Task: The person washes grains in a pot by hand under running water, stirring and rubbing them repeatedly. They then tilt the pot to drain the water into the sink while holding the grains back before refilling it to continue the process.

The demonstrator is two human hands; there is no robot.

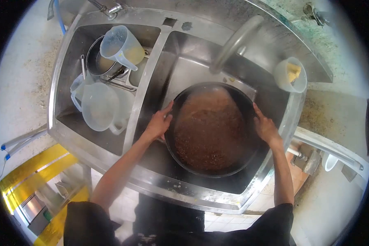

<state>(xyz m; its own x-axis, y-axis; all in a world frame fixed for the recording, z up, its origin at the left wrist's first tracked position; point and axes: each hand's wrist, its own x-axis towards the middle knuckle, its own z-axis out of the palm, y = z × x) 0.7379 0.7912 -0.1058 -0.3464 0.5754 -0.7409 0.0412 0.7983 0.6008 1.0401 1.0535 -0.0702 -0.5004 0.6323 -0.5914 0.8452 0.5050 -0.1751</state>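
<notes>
A large round black pan [209, 131] sits in the right basin of a steel sink [184, 197], holding brownish liquid with small bits and foam along its lower side. My left hand [159, 123] grips the pan's left rim, its index finger stretched along the edge. On the opposite side, my right hand [266, 126] holds the right rim, with the fingers partly hidden by the pan's edge. The curved faucet [235, 45] reaches over the basin behind the pan.
Plastic jugs [121, 45], a small pot [97, 59] and a translucent pitcher [98, 106] crowd the left basin. A plastic cup [290, 76] with a yellow sponge stands at the sink's back right corner. Yellow strips [37, 172] are at lower left.
</notes>
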